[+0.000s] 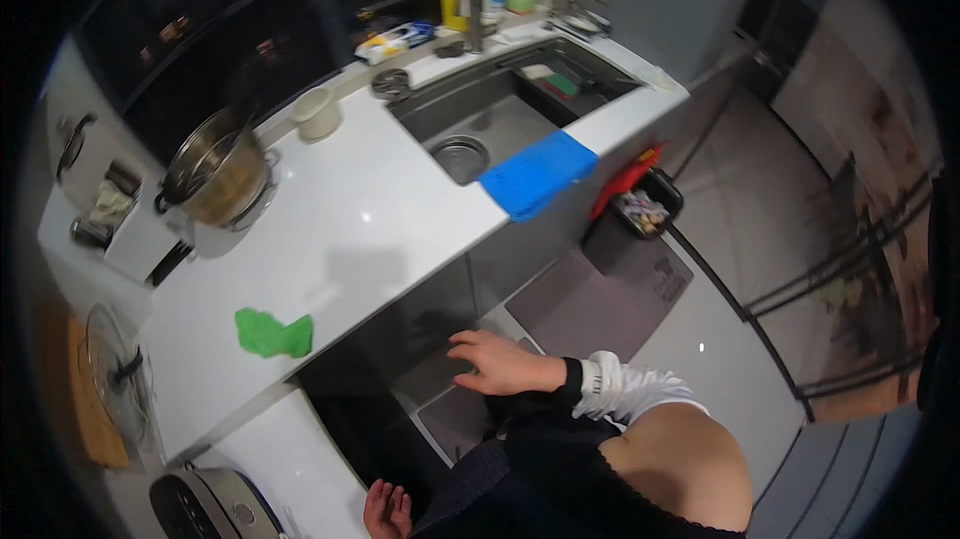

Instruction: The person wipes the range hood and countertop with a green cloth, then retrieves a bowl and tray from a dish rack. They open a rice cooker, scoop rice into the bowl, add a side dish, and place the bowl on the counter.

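Note:
My right hand (499,364) hovers in front of the dark cabinet fronts below the counter edge, its fingers loosely bent and apart with nothing in them. Low in the view, my left hand (387,512) hangs beside the lower white counter, fingers a little curled and holding nothing visible. On the white countertop (375,231), a crumpled green cloth (274,333) lies near the front edge. A blue cloth (538,173) drapes over the front rim of the dark sink (517,107).
At the back left stands a metal pot (217,171), with a cream container (316,115) nearby. A filled trash bin (634,216) is on the floor mat (600,299). A glass lid (112,374) and a kitchen appliance (217,505) are at left. A dark-framed rack (780,347) stands at right.

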